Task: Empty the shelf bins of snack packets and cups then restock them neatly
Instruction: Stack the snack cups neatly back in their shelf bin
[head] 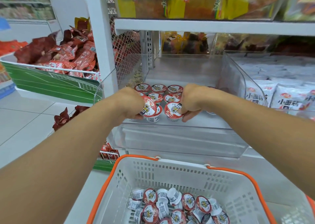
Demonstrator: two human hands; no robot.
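With the left hand [131,104] gripping a tilted cup [148,108] and the right hand [190,102] pinching another cup [173,112] inside the clear bin [179,138], either may, I judge, topple the neat rows [158,92] just beyond the knuckles.

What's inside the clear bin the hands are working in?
The clear bin holds small red-lidded cups in upright rows at its front left. The left hand grips a tilted one and the right hand another. Cups behind the hands are hidden.
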